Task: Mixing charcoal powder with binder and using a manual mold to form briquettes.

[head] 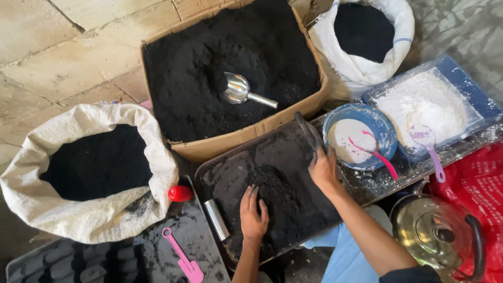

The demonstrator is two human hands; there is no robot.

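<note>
Both forearms are bare from the wrist up, with no watch, bracelet, ring or glove on either one. The left hand (253, 214) is dusted with black powder, darkest across the knuckles and along the fingers (249, 196), and the smudging thins out toward the wrist. The right hand (323, 169) carries the same sooty grime over its back and its fingers. At the bottom right, the edge of a dark sleeve (411, 274) ends at the right upper arm. Below the arms shows light blue clothing (343, 257), a smooth, plain fabric without pattern, covering the lap.
</note>
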